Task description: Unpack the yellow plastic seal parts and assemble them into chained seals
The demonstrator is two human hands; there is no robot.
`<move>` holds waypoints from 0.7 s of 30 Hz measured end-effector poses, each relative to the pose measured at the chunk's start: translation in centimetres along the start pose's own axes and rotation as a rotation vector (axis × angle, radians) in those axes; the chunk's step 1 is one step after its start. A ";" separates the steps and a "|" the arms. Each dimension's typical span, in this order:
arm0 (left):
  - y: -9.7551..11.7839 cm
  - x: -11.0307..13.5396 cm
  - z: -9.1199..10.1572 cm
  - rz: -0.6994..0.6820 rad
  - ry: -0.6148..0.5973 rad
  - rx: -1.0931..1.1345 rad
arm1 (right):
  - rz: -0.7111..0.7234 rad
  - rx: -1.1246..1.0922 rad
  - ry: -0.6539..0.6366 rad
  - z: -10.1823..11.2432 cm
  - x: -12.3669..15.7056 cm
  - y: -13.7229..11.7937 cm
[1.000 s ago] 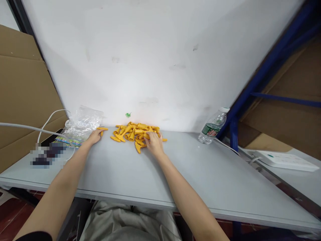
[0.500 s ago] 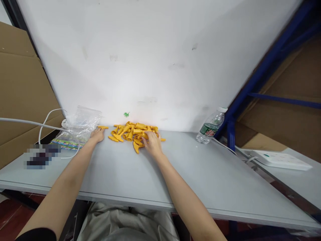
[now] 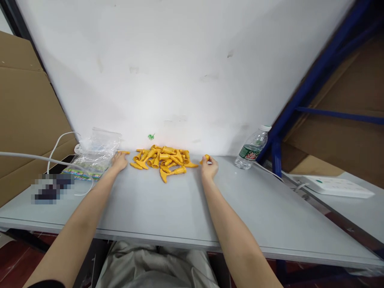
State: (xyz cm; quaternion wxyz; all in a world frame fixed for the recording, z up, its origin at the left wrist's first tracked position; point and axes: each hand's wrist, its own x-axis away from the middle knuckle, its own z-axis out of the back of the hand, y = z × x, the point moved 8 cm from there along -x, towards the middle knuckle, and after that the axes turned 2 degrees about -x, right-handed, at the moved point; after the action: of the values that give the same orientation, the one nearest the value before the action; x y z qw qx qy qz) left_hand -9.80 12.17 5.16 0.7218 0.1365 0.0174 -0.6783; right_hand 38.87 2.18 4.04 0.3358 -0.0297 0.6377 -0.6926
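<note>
A pile of several small yellow plastic parts (image 3: pixel 162 159) lies at the far edge of the grey table (image 3: pixel 168 208), against the white wall. My right hand (image 3: pixel 209 168) is to the right of the pile, fingers pinched on one yellow part (image 3: pixel 206 158). My left hand (image 3: pixel 119 161) rests on the table left of the pile, fingers touching a single yellow piece (image 3: pixel 123 152) beside a clear plastic bag (image 3: pixel 97 149).
A water bottle (image 3: pixel 251 148) lies at the back right near a blue rack post (image 3: pixel 277 154). White cables (image 3: pixel 57 162) run at the left over a dark device. A white power strip (image 3: pixel 333 186) sits on the right. Cardboard stands on both sides.
My right hand left the pile and moved right with one yellow part pinched in it. My left hand stayed by the bag.
</note>
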 end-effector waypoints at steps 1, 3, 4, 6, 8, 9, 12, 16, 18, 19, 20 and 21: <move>0.2 0.2 0.2 -0.012 0.026 0.029 | -0.043 -0.008 -0.016 -0.2 -0.6 0.8; 0.7 0.6 0.6 -0.036 0.065 0.084 | -0.085 -0.005 -0.076 -0.9 -1.7 1.8; 0.9 0.9 0.8 -0.043 0.075 0.103 | -0.089 0.005 -0.111 -1.3 -2.1 1.9; 1.4 1.4 0.9 -0.054 0.078 0.119 | -0.078 0.031 -0.174 -2.1 -2.8 1.9; 1.9 2.0 0.9 -0.075 0.079 0.119 | -0.065 0.051 -0.227 -2.9 -3.3 1.7; 2.3 2.3 0.8 -0.089 0.085 0.120 | -0.061 0.055 -0.248 -3.3 -3.5 1.6; 3.2 3.1 0.8 -0.134 0.120 0.134 | -0.058 0.061 -0.291 -4.4 -3.9 1.5; 3.9 3.6 0.8 -0.168 0.145 0.165 | -0.074 0.074 -0.318 -5.7 -4.3 1.8; 3.9 3.6 0.9 -0.164 0.142 0.176 | -0.081 0.075 -0.328 -6.2 -4.5 1.9; 3.9 3.6 1.0 -0.163 0.141 0.180 | -0.084 0.075 -0.333 -6.5 -4.6 2.0; 3.9 3.6 1.0 -0.162 0.142 0.184 | -0.086 0.073 -0.338 -6.8 -4.7 2.0; 3.8 3.7 1.1 -0.163 0.145 0.187 | -0.087 0.070 -0.343 -7.0 -4.8 2.0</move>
State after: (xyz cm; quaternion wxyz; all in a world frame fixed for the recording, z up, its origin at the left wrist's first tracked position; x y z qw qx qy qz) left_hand -5.91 8.53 6.09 0.6452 0.2502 0.0172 -0.7217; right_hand 40.15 10.74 2.80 0.4102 -0.1633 0.5446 -0.7130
